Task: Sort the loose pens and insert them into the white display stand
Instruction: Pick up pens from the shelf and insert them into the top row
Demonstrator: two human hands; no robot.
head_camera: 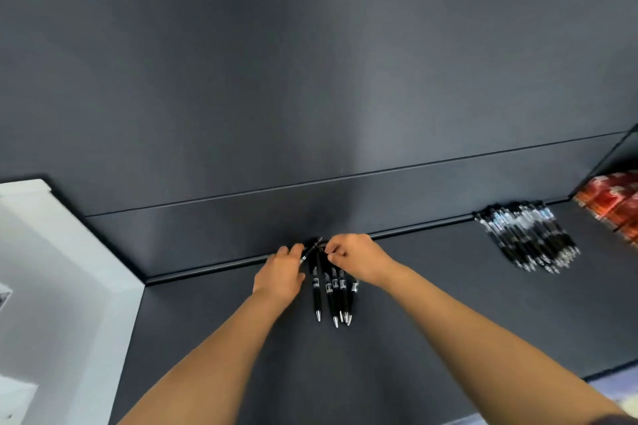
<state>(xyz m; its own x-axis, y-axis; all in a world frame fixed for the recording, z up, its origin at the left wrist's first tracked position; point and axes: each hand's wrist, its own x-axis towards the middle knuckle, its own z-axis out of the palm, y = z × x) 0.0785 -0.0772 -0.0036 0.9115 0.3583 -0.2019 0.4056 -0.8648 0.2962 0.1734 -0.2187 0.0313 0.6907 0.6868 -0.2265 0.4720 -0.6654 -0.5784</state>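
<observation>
Head view: left grip (279, 274) pinches single pen (310, 249), tilted, at back edge of desk (414, 328). Right grip (359, 259) curled, pinching tops of pen row (333, 293), which lies on desk, tips toward viewer.

Risk: smooth barrels roll or fan apart if pinch loosens.

Dark matte desk, dark wall (310, 79). Loose pen pile (528, 238) and red packs (614, 203) on right. White unit (51, 252) on left; cannot tell if stand.

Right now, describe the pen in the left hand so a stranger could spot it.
Follow the ledge at the back of the dark surface to its middle. There the left hand pinches one black pen. It alone slants diagonally; the row of pens beside it points toward the viewer.
</observation>
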